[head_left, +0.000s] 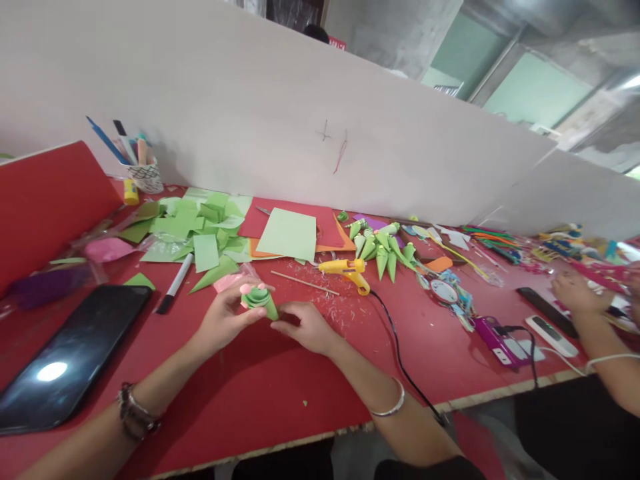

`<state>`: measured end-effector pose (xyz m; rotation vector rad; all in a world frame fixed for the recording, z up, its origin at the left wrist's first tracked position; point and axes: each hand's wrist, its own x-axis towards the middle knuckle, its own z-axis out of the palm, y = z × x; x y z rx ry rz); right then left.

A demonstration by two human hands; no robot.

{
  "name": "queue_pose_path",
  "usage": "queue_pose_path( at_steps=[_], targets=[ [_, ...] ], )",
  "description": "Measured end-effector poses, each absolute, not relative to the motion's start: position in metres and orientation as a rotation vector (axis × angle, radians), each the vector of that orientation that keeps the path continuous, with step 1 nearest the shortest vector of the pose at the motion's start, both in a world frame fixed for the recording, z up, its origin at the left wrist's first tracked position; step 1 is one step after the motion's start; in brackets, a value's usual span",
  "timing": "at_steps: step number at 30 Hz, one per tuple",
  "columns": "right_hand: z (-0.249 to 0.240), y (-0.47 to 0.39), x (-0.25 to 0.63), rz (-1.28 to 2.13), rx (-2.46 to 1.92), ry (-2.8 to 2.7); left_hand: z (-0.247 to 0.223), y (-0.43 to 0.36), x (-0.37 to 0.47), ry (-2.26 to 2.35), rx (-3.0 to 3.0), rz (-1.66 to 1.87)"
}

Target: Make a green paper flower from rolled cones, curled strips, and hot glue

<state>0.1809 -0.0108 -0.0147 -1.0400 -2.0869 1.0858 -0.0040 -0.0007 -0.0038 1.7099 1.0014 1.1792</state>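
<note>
A small green paper cone (269,305), with rolled layers at its mouth and pink round bits on its rim, is held over the red table. My left hand (227,317) grips it between thumb and fingers from the left. At the cone's narrow lower end, my right hand (307,327) pinches with thumb and forefinger; the very tip is partly hidden. A pink packet (235,280) lies just behind my left hand. Beyond my right hand rests a yellow glue gun (345,268), and a thin wooden stick (305,283) lies in front of it among paper scraps.
Green paper pieces (185,220) pile up behind a marker (175,283) and a black phone (75,353). Finished green cones (383,247) cluster right of the stacked sheets (287,233). The glue gun's cord (395,340) crosses to a purple power strip (503,343). A co-worker's hand (580,293) is at right.
</note>
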Motion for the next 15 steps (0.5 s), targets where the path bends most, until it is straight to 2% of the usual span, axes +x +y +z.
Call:
queue_pose_path(
  at_steps=[5, 9, 15],
  targets=[
    [-0.016, -0.009, 0.181, 1.405, -0.965, -1.868, -0.009, -0.001, 0.003, 0.839, 1.438, 1.082],
    [-0.019, -0.006, 0.182, 1.64, -0.907, -1.726, -0.013, 0.0, 0.006, 0.821, 1.458, 1.045],
    [-0.025, -0.003, 0.183, 1.737, -0.858, -1.704, -0.014, -0.001, 0.008, 0.917, 1.605, 0.932]
  ],
)
